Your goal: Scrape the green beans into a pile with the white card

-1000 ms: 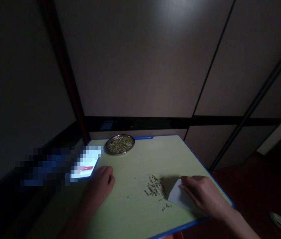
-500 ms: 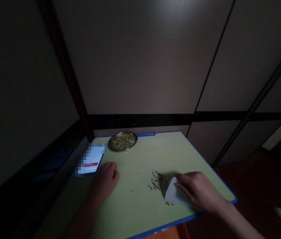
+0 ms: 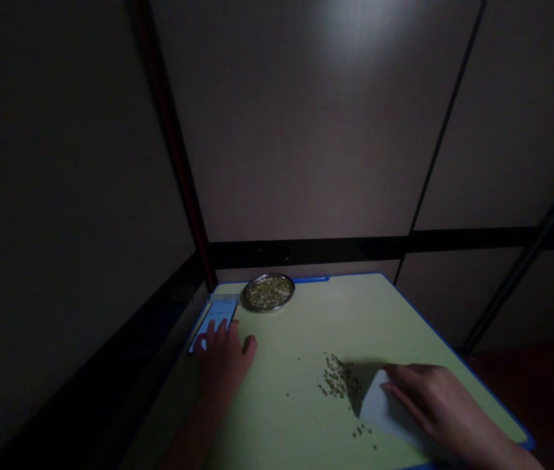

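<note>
Your right hand (image 3: 431, 399) pinched one white card (image 3: 379, 406) (seeds (image 3: 336, 380) beside it); your left hand (image 3: 223, 360), splayed, overlapped one phone (image 3: 222, 312).

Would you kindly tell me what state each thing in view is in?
Phone: screen lit, partly covered
Metal dish: upright, holding grains
Loose grains: scattered on the table
White piece: held, tilted
Left hand: open over the phone
Right hand: closed on the white piece

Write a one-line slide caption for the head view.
Right hand holding a white card beside scattered grains on a pale table, left hand spread over a lit phone near a metal dish.
</note>
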The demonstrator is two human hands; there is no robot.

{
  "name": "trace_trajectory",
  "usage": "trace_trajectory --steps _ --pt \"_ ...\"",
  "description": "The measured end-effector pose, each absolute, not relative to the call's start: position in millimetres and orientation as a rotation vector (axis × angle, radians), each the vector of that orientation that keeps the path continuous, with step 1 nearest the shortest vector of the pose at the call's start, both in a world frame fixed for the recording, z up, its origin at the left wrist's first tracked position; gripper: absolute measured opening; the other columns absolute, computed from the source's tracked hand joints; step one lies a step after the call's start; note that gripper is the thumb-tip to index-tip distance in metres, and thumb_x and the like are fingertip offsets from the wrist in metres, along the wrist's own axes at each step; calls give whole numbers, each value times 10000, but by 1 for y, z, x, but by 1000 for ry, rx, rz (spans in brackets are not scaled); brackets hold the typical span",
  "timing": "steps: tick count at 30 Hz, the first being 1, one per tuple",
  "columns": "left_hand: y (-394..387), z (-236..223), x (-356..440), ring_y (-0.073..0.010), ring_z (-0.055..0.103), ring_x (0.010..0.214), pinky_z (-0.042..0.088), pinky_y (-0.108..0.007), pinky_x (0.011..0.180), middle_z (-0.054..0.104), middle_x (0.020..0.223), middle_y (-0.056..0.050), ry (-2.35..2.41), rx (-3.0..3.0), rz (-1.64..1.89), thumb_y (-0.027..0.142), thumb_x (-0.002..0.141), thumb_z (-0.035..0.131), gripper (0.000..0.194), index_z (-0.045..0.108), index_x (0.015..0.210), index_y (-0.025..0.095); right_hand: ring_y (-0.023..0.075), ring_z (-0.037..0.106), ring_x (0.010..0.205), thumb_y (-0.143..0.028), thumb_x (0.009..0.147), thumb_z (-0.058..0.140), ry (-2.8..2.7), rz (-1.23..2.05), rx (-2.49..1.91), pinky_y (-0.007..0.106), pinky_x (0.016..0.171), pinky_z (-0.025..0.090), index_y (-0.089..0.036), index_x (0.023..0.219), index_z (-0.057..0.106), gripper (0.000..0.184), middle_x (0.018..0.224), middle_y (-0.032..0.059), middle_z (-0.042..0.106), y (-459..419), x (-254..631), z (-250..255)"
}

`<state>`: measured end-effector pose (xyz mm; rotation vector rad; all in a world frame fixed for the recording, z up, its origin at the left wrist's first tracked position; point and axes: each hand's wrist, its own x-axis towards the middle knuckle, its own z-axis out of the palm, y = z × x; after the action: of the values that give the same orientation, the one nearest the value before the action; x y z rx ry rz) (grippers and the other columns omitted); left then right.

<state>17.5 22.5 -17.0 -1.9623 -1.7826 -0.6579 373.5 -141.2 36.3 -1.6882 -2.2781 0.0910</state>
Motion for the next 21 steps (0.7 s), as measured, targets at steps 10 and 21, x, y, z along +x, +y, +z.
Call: trace_trajectory --steps 10,21 --pt "22 -11 22 -328 439 1266 313 -487 1014 586 1262 -173 -1730 -2051 -673 404 869 441 435 518 1206 140 183 640 718 -405 980 355 -2232 104 -1726 293 630 365 -223 933 609 317 768 57 686 -139 373 46" --pt "16 -24 37 -178 595 737 349 -290 619 630 884 -44 -1824 -2332 -557 258 895 374 137 504 883 217 151 595 658 -344 961 390 -2297 20 -1740 279 599 306 -214 850 577 253 717 30 659 -137 365 48"
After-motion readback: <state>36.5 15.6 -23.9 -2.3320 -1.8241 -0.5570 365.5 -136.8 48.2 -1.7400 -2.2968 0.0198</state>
